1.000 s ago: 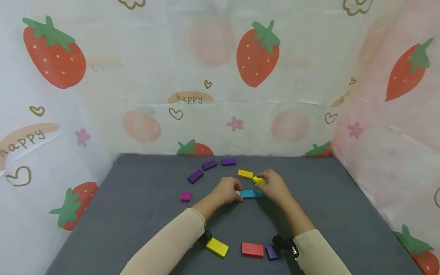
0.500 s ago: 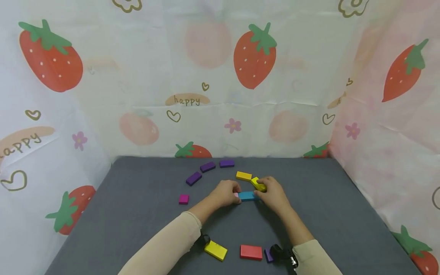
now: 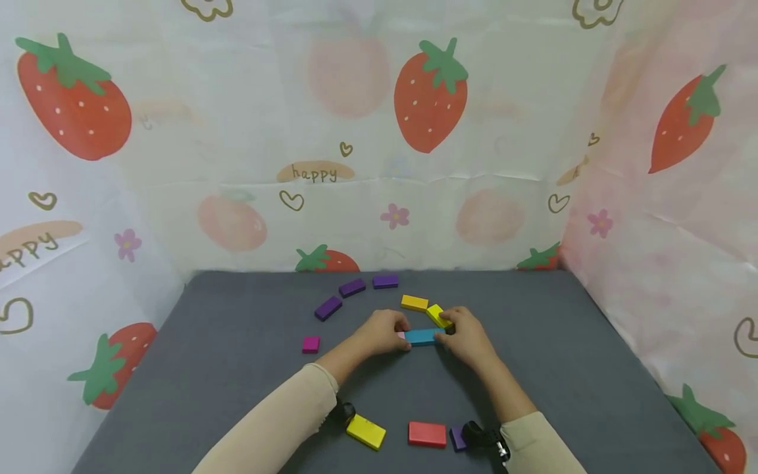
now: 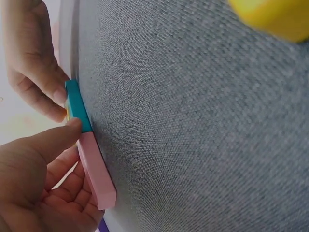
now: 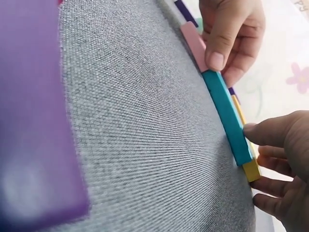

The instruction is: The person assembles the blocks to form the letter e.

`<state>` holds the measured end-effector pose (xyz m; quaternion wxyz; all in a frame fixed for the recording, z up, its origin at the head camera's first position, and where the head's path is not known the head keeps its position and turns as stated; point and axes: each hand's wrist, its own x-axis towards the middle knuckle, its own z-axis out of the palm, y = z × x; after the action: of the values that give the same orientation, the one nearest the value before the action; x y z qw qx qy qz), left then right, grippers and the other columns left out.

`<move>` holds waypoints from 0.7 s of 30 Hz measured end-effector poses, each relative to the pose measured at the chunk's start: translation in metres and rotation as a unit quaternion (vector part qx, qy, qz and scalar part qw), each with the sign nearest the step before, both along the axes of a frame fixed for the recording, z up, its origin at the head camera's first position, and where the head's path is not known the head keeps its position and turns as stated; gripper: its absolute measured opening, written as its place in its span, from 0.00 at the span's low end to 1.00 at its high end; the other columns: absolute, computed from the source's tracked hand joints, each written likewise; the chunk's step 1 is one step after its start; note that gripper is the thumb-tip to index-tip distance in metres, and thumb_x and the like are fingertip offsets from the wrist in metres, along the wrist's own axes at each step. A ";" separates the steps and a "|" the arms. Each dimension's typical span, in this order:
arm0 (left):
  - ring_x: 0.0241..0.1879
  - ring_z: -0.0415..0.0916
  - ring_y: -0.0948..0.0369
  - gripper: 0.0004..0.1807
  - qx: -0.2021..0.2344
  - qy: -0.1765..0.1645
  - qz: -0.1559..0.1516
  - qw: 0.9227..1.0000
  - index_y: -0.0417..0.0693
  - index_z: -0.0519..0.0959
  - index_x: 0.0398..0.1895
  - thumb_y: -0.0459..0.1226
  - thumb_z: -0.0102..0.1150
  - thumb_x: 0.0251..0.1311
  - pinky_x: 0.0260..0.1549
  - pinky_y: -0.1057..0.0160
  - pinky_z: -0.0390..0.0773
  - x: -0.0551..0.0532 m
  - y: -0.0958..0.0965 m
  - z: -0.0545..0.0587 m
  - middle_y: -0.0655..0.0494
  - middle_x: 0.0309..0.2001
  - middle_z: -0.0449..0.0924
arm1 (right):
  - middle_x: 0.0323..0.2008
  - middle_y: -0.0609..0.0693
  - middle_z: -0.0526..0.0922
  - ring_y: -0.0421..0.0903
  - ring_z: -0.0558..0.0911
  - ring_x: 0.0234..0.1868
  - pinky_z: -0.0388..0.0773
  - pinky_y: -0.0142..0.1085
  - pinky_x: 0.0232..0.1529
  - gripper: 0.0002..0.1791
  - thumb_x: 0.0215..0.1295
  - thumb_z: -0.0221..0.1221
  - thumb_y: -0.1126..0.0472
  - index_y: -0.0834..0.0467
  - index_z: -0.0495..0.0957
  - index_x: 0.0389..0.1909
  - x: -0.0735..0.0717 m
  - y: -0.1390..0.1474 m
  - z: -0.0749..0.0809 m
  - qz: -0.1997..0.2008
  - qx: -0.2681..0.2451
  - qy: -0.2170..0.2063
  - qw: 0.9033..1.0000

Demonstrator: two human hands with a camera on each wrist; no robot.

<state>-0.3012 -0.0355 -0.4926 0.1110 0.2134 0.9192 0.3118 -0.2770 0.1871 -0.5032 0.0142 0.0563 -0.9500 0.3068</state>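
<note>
A pink block point(image 4: 96, 169) and a blue block point(image 4: 78, 107) lie end to end in one line on the grey table. My left hand point(image 3: 381, 331) pinches the pink block close to where it meets the blue one, thumb on the near side and fingers behind. At the blue block's right end is my right hand point(image 3: 468, 337). Its thumb rests against the blue block, while its curled fingers hold a yellow block point(image 3: 437, 315) that slants behind. In the right wrist view, that yellow block's end point(image 5: 251, 170) shows past the blue one. My left fingers mostly hide the pink block in the head view.
An orange-yellow block point(image 3: 414, 303) and several purple blocks point(image 3: 352, 288) curve along the back. A magenta block point(image 3: 310, 344) lies left. Nearer me are another yellow block point(image 3: 366, 432), a red block point(image 3: 427, 434) and a purple block point(image 3: 458, 439) partly behind the right wrist camera.
My right hand has turned the yellow block to a steeper slant and shifted its thumb along the blue block. My left hand stays at the pink block. The head view has shifted slightly.
</note>
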 end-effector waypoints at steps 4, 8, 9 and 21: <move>0.40 0.77 0.63 0.15 0.007 -0.007 -0.004 1.000 0.47 0.85 0.45 0.41 0.76 0.56 0.46 0.59 0.79 0.000 0.000 0.001 0.56 0.42 0.85 | 0.64 0.60 0.74 0.60 0.76 0.63 0.73 0.56 0.63 0.27 0.64 0.70 0.57 0.63 0.79 0.62 0.000 0.000 -0.001 -0.002 0.006 -0.003 1.000; 0.42 0.78 0.62 0.16 0.020 -0.011 -0.011 1.000 0.48 0.85 0.46 0.41 0.76 0.57 0.47 0.58 0.80 -0.002 -0.003 0.001 0.56 0.44 0.85 | 0.63 0.60 0.75 0.59 0.77 0.62 0.73 0.55 0.63 0.26 0.64 0.70 0.57 0.64 0.80 0.61 0.001 -0.002 0.001 -0.001 0.006 -0.006 1.000; 0.42 0.79 0.62 0.15 0.024 -0.013 -0.014 1.000 0.48 0.85 0.47 0.42 0.75 0.58 0.47 0.58 0.80 -0.003 -0.005 0.001 0.56 0.45 0.85 | 0.63 0.60 0.74 0.59 0.77 0.63 0.73 0.55 0.63 0.26 0.64 0.70 0.57 0.64 0.80 0.61 0.001 -0.002 0.002 -0.001 0.004 -0.006 1.000; 0.47 0.80 0.58 0.16 0.038 0.006 0.006 0.999 0.45 0.84 0.51 0.40 0.71 0.62 0.52 0.54 0.81 -0.029 -0.020 0.024 0.53 0.47 0.85 | 0.63 0.57 0.75 0.58 0.77 0.62 0.74 0.54 0.63 0.26 0.63 0.71 0.58 0.62 0.80 0.60 0.001 -0.001 0.003 -0.006 -0.003 -0.011 1.000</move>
<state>-0.3303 -0.0552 -0.4683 0.0958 0.2137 0.9084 0.3463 -0.2759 0.1860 -0.5003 0.0060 0.0477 -0.9495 0.3101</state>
